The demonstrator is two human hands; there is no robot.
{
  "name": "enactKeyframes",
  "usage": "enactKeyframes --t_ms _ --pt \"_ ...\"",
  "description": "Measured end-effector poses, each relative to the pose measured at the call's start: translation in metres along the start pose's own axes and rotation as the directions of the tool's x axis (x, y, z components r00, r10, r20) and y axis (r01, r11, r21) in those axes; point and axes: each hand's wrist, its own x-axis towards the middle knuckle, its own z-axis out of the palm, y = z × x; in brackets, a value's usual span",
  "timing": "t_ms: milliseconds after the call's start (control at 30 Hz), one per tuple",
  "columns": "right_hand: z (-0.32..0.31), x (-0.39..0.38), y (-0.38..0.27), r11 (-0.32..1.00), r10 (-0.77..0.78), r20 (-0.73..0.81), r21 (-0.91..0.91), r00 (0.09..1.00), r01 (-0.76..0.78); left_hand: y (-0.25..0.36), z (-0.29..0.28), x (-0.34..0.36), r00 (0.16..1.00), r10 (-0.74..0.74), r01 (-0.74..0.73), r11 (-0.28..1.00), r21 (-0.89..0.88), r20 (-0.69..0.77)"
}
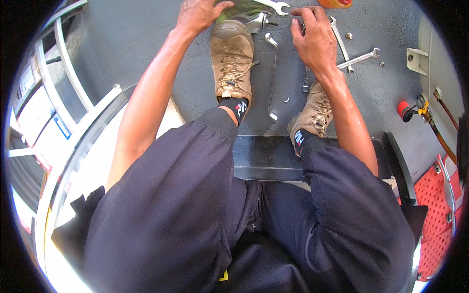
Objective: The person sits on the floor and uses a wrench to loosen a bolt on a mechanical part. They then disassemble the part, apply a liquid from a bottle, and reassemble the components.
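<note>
My left hand [198, 15] is at the top edge, thumb stretched to the right, beside a green cloth-like piece [239, 10]; its other fingers are cut off by the edge. On the right, my right hand [315, 41] is curled round a wrench [306, 80], whose ring end sticks out below the palm. Between the hands lie an open-ended wrench [278, 7] and a metal bracket with a bolt [259, 23]. An offset ring wrench [272, 73] lies between my shoes.
Two crossed wrenches [340, 41] lie right of my right hand, near a small nut [349, 36]. An orange container [336, 3] stands at the top edge. Farther right are a hose fitting [426, 113] and a red perforated panel [435, 219]. A metal frame [61, 53] stands left.
</note>
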Motion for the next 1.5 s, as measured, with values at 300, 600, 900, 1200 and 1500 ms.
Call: enactKeyframes --t_ms 300,600,900,1200,1500 --pt "0.024 0.028 -0.022 0.964 0.103 0.083 0.238 0.991 -0.120 -0.026 0.006 0.007 0.994 0.108 -0.110 0.990 0.090 0.031" --pt "0.060 0.022 0.006 0.852 0.409 0.019 0.350 0.912 -0.389 0.026 0.019 0.005 0.986 -0.085 0.061 0.984 -0.166 -0.143" --pt "0.021 0.039 -0.036 0.984 -0.160 -0.074 -0.092 0.984 0.153 0.049 -0.003 -0.038 0.946 -0.107 0.072 0.990 0.124 0.305" --pt "0.008 0.114 -0.067 0.911 -0.355 0.144 -0.170 0.924 0.377 0.046 -0.094 -0.048 0.906 -0.273 0.423 0.594 -0.685 0.323" --pt "-0.346 0.074 -0.341 0.738 0.038 0.159 0.661 0.987 -0.135 0.168 -0.476 -0.098 0.881 0.031 0.467 0.101 -0.878 0.472"
